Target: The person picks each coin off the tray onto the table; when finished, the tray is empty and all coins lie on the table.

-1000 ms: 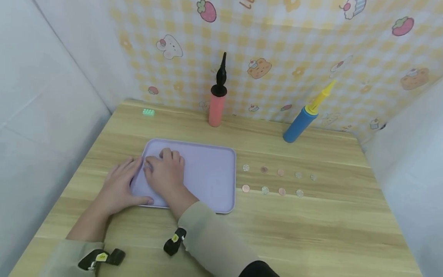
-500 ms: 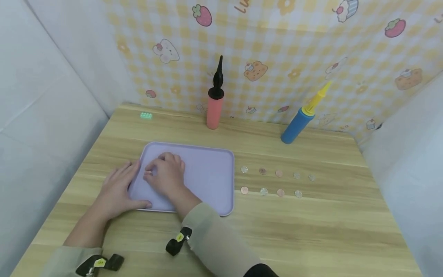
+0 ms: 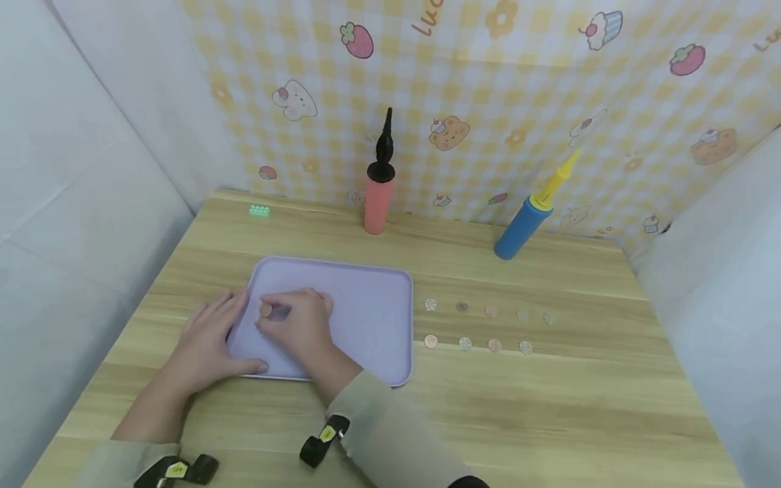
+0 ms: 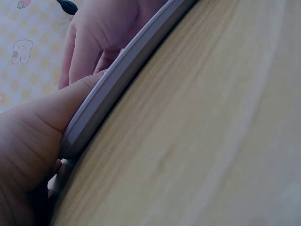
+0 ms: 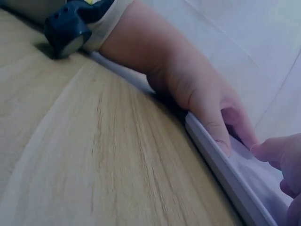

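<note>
A shallow lilac tray (image 3: 372, 325) lies on the wooden table. My left hand (image 3: 210, 339) spans its near left corner, fingers stretched along the left side and thumb laid over the near rim; the left wrist view shows this thumb (image 4: 70, 101) on the rim. Over the tray's left part my right hand (image 3: 305, 322) pinches a small copper-coloured coin (image 3: 266, 310) between thumb and index finger. In the right wrist view only a few right fingers (image 5: 277, 150) show, and the coin cannot be made out there.
Right of the tray lie two rows of copper and silver coins (image 3: 465, 343). Behind stand a pink hand pump (image 3: 377, 203) with a black nozzle and a leaning blue pump (image 3: 518, 230) with a yellow nozzle. A mint-green toy brick (image 3: 259, 211) lies at the back left.
My right hand has shifted slightly nearer over the tray, and the coin at its fingertips shows more clearly. My left hand keeps its place at the tray corner.
</note>
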The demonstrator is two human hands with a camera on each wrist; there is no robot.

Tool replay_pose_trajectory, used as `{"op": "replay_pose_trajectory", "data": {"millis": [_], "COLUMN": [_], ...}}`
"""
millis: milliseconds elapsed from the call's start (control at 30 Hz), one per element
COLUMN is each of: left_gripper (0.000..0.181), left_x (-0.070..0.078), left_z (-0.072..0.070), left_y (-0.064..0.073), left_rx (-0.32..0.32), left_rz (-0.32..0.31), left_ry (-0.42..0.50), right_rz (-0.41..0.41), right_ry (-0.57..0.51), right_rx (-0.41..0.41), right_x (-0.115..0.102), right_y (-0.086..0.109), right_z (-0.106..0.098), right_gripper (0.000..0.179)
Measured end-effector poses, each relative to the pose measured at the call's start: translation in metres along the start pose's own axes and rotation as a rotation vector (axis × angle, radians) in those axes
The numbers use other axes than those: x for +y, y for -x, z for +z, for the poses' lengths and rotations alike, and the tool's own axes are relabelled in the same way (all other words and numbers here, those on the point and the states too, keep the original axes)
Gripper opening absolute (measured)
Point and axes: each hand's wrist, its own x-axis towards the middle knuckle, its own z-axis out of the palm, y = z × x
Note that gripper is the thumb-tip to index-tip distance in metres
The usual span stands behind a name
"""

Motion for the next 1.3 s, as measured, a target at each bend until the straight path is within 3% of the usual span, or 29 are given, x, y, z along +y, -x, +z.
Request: {"op": "replay_pose_trajectory", "data": {"millis": [233, 500, 667, 767, 967, 1067, 1167, 1300], "left_gripper": [0.136, 0.138, 0.138, 0.138, 0.139, 0.139, 0.139, 0.140], "left_x": [0.001, -0.001, -0.003, -0.005, -0.005, -0.004, -0.002, -0.002], "left_z": [0.001, -0.002, -0.001, 0.000, 0.003, 0.004, 0.004, 0.004], "left_y": [0.000, -0.002, -0.001, 0.001, 0.001, 0.000, -0.001, -0.001], "left_rx": [-0.005, -0.008, -0.013, -0.015, 0.000, -0.003, -0.011, -0.014], "left_rz": [0.001, 0.007, 0.004, 0.002, 0.020, 0.021, 0.015, 0.013], "left_ry": [0.005, -0.002, -0.006, -0.004, -0.010, -0.007, -0.003, -0.006], "right_rz": [-0.100, -0.102, -0.157, -0.233, -0.532, -0.619, -0.601, -0.455], "right_ry": [-0.164, -0.274, -0.281, -0.266, -0.224, -0.238, -0.245, -0.216], "right_rx": [0.066, -0.048, -0.051, -0.028, 0.070, 0.100, 0.114, 0.122], "right_x": [0.016, 0.039, 0.053, 0.062, 0.090, 0.110, 0.130, 0.152], "right_y": [0.007, 0.014, 0.019, 0.023, 0.033, 0.039, 0.047, 0.060], "right_z": [-0.017, -0.045, -0.062, -0.071, -0.097, -0.112, -0.128, -0.150], "right_gripper": [0.023, 0.036, 0.033, 0.031, 0.032, 0.034, 0.036, 0.035]}}
